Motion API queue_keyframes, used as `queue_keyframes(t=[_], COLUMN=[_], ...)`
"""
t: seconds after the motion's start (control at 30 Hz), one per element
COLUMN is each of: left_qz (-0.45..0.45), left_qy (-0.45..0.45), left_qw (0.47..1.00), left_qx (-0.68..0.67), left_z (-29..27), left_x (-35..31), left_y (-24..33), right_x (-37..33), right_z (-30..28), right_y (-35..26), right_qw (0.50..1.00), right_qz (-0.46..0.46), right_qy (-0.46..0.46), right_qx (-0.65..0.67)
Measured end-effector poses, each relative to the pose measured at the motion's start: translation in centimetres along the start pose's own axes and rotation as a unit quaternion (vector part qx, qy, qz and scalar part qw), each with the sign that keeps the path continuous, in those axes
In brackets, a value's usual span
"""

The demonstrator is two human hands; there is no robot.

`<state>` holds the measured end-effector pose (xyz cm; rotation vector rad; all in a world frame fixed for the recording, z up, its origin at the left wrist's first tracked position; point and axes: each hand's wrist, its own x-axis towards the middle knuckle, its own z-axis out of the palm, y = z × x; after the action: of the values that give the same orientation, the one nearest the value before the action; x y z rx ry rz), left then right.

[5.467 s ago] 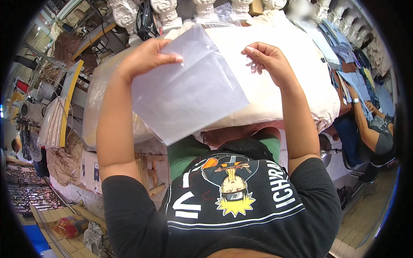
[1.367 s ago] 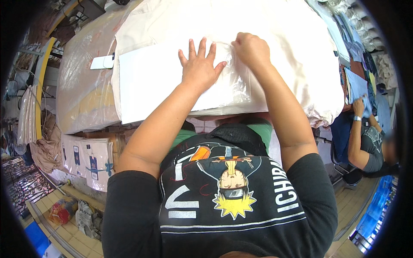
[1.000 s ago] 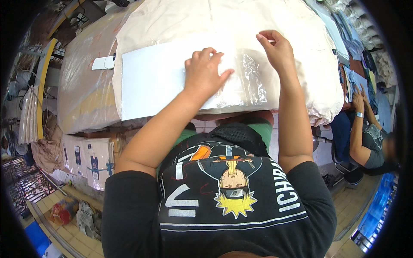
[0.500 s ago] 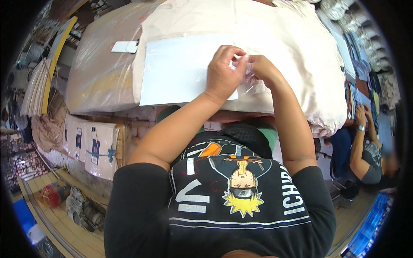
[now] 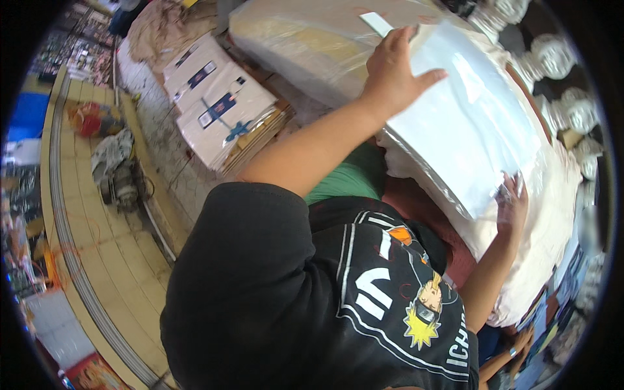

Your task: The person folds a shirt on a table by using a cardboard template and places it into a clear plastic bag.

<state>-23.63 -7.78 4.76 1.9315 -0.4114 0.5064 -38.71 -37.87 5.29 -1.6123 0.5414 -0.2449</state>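
A flat, pale rectangular item in a clear plastic bag (image 5: pixel 465 123) lies tilted over the cream cloth (image 5: pixel 539 240) on the work surface. At its left edge is my left hand (image 5: pixel 394 78), with the thumb stretched out and apart from the fingers. I cannot make out anything gripped in it. My right hand (image 5: pixel 512 207) is closed on the loose clear plastic at the near right end of the bag. A slim white object (image 5: pixel 376 25) rests just beyond my left fingertips.
To the left, a stack of bagged beige garments (image 5: pixel 224 107) with dark tags stands low beside the plastic-covered bale (image 5: pixel 292 39). A motor-like machine (image 5: pixel 120 185) sits on the tiled floor. White moulded pieces (image 5: pixel 556 58) line the far right; another person's arm (image 5: pixel 510 354) shows at lower right.
The view has swung to the left. My hands, which were together at the bag's right side, have parted; the left is now at its left edge. The bag has tilted.
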Motion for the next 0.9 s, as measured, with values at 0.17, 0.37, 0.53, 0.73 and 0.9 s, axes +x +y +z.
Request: queue_keyframes(t=[0.17, 0.37, 0.53, 0.73, 0.9], left_qz=[-0.279, -0.325, -0.403, -0.374, -0.381], left_qy=[-0.179, -0.04, 0.114, 0.487, 0.737], left_qw=[0.892, 0.905, 0.888, 0.752, 0.529], left_qx=[-0.306, -0.272, -0.193, -0.24, -0.18], left_z=[-4.2, -10.6, -20.3, -32.9, -37.3], left_x=[-1.6, -1.1, -3.3, -7.9, -8.6], left_y=[-3.6, -7.7, -16.3, -25.7, -28.4], right_x=[0.2, 1.9, 2.4, 3.2, 4.9], right_z=[2.2, -0.4, -2.8, -1.4, 0.0], right_y=[-1.0, -1.9, -2.1, -2.2, -1.7], right_qw=[1.0, 0.993, 0.998, 0.998, 0.998], right_qz=[-0.007, -0.037, -0.048, -0.057, -0.044], right_qy=[-0.029, -0.092, -0.032, 0.014, -0.034], right_qx=[-0.003, -0.062, -0.04, -0.008, -0.027])
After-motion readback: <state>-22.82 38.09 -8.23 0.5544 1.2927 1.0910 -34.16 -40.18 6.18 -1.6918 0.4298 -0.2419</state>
